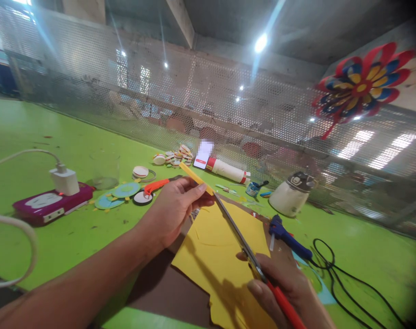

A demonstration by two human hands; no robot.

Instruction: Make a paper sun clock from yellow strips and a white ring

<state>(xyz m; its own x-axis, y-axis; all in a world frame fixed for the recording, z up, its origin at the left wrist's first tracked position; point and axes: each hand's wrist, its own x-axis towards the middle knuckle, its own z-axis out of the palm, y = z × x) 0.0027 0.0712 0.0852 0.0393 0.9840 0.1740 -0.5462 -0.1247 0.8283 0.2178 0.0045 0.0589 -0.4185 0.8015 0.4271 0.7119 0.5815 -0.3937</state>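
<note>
Landmark: the yellow sheet (235,265), lying over a brown board (153,283) on the green surface (74,246).

The hands are apart from each other. The left hand (175,210), at the sheet's far left edge, is clamped on a narrow yellow strip (190,172), pinched between thumb and fingers and raised above the sheet. The right hand (279,278), over the sheet's near right part, is closed around the red-handled scissors (235,230). Their blades extend across the sheet, tip at the strip's lower end; whether they grip it cannot be determined.

Right of the sheet: a blue glue gun (290,240) with a black cord (358,283). Beyond the sheet: an open blue jar (252,189), a white cylinder (226,171) with red bands and a phone (201,160), its screen lit. Left of the sheet: an orange-handled tool (156,186), light-blue discs (127,190) and a purple power strip (53,203) bearing a white adapter (64,180).
</note>
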